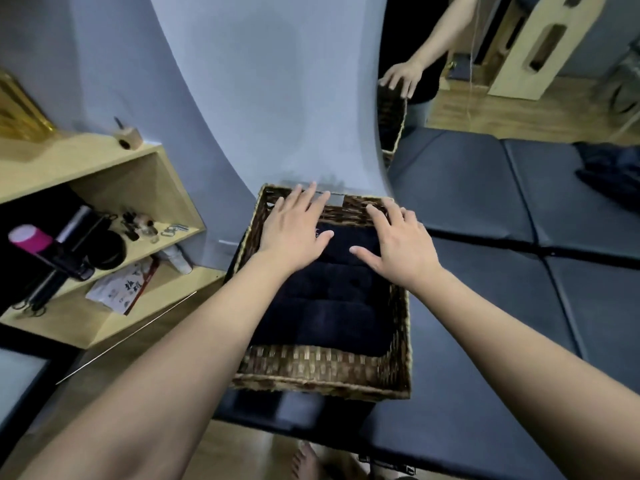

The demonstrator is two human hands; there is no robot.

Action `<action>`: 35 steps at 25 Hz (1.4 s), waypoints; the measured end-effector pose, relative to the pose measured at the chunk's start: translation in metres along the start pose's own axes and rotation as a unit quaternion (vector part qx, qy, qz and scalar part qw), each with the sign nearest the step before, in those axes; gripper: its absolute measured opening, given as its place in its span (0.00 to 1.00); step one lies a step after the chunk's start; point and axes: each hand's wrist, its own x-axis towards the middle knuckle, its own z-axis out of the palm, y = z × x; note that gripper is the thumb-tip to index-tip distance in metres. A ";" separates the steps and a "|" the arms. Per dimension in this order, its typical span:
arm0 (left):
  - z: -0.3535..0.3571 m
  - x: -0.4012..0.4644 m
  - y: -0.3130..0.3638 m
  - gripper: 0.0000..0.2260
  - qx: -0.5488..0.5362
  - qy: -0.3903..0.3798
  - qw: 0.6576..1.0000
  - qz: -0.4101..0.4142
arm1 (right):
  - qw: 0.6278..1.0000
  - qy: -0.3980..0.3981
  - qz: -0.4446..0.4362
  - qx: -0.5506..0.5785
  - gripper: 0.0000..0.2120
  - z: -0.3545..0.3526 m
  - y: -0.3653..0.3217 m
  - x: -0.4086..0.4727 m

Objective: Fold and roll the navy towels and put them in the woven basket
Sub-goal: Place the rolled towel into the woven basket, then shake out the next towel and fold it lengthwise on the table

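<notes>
A brown woven basket (pixel 322 367) stands on the corner of a dark padded table. Rolled navy towels (pixel 322 317) lie side by side inside it, filling it from front to back. My left hand (pixel 294 226) rests flat, fingers spread, over the far left part of the basket, its thumb on the rearmost towel. On the far right side, my right hand (pixel 398 244) lies flat and spread on the same towel and the basket's rim. Neither hand grips anything.
The dark padded table (pixel 519 306) extends to the right, with a dark cloth heap (pixel 613 174) at its far right. A wooden shelf unit (pixel 114 216) with bottles and small items stands left. A mirror (pixel 502 64) behind reflects a person's arm and the basket.
</notes>
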 end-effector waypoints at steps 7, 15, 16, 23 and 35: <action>0.019 -0.002 0.049 0.32 -0.030 -0.013 0.998 0.046 | 0.999 -0.007 0.045 -0.001 0.39 -0.010 0.029 -0.022; 0.017 0.011 0.136 0.37 0.002 -0.031 0.990 0.138 | 0.996 0.016 0.089 -0.011 0.36 -0.027 0.110 -0.085; 0.018 0.013 0.155 0.37 0.009 -0.032 0.988 0.149 | 0.995 0.018 0.102 -0.011 0.36 -0.030 0.125 -0.099; 0.045 -0.002 0.325 0.37 0.051 -0.041 0.966 0.249 | 0.981 0.009 0.194 -0.028 0.35 -0.059 0.254 -0.233; 0.076 -0.054 0.633 0.33 0.008 -0.056 0.909 0.413 | 0.917 -0.005 0.397 -0.034 0.34 -0.109 0.422 -0.484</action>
